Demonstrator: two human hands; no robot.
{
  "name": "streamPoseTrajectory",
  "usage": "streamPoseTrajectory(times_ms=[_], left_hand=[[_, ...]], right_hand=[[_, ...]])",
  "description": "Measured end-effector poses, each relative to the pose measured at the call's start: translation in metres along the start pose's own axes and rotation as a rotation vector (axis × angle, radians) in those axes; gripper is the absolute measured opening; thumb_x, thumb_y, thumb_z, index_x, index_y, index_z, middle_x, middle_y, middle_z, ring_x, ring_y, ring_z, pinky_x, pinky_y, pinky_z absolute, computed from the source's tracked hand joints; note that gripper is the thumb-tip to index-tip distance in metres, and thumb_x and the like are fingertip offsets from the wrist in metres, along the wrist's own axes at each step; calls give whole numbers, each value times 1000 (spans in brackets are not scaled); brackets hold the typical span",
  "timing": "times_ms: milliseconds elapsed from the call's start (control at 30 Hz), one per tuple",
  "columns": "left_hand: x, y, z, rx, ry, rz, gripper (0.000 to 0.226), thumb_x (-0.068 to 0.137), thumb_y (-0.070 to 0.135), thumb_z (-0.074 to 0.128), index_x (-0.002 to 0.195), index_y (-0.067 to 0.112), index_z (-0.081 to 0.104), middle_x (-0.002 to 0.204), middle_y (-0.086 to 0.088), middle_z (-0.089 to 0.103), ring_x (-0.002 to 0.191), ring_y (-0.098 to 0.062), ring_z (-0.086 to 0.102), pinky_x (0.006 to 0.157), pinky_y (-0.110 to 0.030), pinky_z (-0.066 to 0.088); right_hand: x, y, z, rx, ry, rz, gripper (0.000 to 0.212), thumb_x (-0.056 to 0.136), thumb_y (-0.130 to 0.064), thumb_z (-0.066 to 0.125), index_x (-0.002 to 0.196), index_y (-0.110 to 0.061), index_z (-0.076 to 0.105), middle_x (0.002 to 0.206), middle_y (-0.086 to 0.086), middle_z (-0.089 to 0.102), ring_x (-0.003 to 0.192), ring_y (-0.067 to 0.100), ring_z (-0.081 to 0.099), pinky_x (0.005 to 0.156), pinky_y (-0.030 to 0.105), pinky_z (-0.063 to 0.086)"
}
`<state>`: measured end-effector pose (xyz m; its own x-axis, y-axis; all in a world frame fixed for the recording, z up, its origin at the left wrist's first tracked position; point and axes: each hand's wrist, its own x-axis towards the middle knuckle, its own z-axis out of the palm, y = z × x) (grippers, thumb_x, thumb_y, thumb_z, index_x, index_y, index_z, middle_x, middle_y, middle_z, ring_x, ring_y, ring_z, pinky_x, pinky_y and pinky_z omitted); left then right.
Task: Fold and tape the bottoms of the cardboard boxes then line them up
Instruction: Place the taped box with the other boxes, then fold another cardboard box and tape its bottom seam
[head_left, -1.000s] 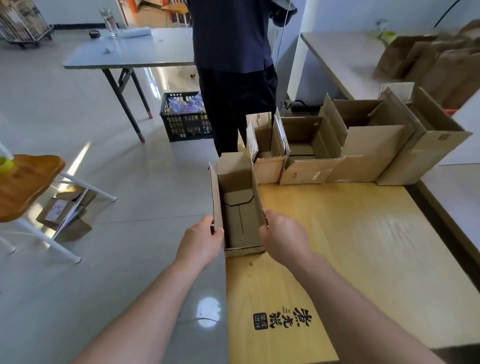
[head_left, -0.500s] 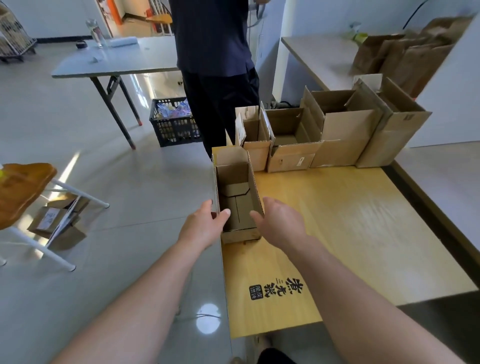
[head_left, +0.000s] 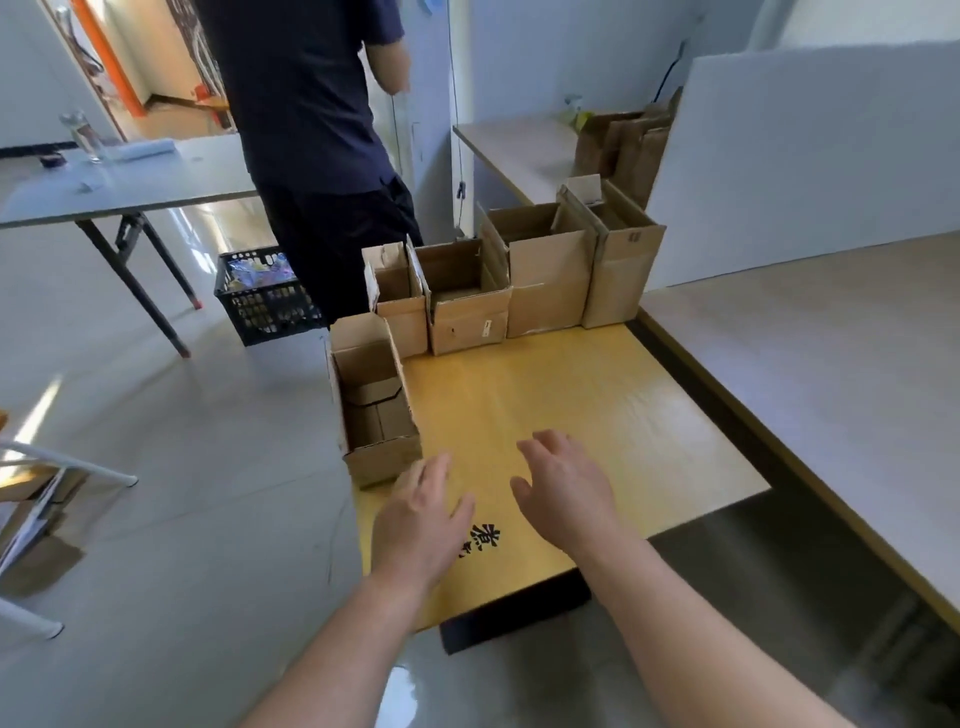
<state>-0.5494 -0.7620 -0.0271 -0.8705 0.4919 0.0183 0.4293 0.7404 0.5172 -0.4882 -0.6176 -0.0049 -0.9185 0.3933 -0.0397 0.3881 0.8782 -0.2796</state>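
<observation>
A small open cardboard box (head_left: 375, 410) stands upright at the left edge of the yellow wooden table (head_left: 571, 415), its folded bottom flaps visible inside. Behind it, along the table's far edge, several more open boxes stand in a row: a small one (head_left: 400, 306), a medium one (head_left: 465, 306), a taller one (head_left: 545, 275) and a tall narrow one (head_left: 621, 260). My left hand (head_left: 421, 519) hovers just in front of the near box, fingers relaxed, holding nothing. My right hand (head_left: 563, 493) hangs over the bare tabletop, fingers spread, apart from every box.
A person in dark clothes (head_left: 311, 156) stands behind the table's far left corner. A black crate (head_left: 265, 301) sits on the floor near a grey folding table (head_left: 124, 182). Grey counters (head_left: 805, 364) lie to the right, with brown paper bags (head_left: 623, 145) at the back.
Both hands have let go of the near box and drawn back toward me. The box stays at the table's left edge. My view has swung to the right.
</observation>
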Motion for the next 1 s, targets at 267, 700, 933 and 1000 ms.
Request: streamPoseTrajectory(times_ms=[267, 700, 933, 1000], left_hand=[[-51, 116, 81, 171, -228, 159, 41, 95, 45, 44, 128, 21, 49, 127, 4, 52, 118, -17, 47, 94, -30, 40], [-159, 337, 195, 160, -323, 607, 42, 94, 45, 48, 127, 19, 51, 121, 2, 58, 113, -16, 53, 93, -30, 43], [-183, 429, 244, 143, -387, 837, 42, 94, 43, 49, 128, 18, 51, 127, 2, 56, 117, -16, 51, 95, -30, 40], [-187, 457, 262, 141, -423, 897, 43, 95, 43, 47, 130, 19, 49, 129, 2, 55, 119, -16, 50, 97, -30, 40]], right_hand=[[-123, 135, -38, -97, 13, 191, 34, 96, -31, 41, 124, -17, 54, 121, 2, 52, 109, 23, 47, 90, 32, 39], [-320, 319, -86, -95, 150, 640, 31, 95, -28, 41, 120, -15, 54, 117, 5, 56, 104, 26, 53, 88, 33, 36], [-376, 389, -99, -95, 254, 860, 33, 96, -27, 39, 124, -15, 53, 121, 4, 56, 109, 25, 53, 88, 31, 36], [-387, 413, -103, -98, 274, 920, 33, 96, -28, 38, 124, -16, 53, 122, 4, 56, 110, 25, 53, 88, 31, 35]])
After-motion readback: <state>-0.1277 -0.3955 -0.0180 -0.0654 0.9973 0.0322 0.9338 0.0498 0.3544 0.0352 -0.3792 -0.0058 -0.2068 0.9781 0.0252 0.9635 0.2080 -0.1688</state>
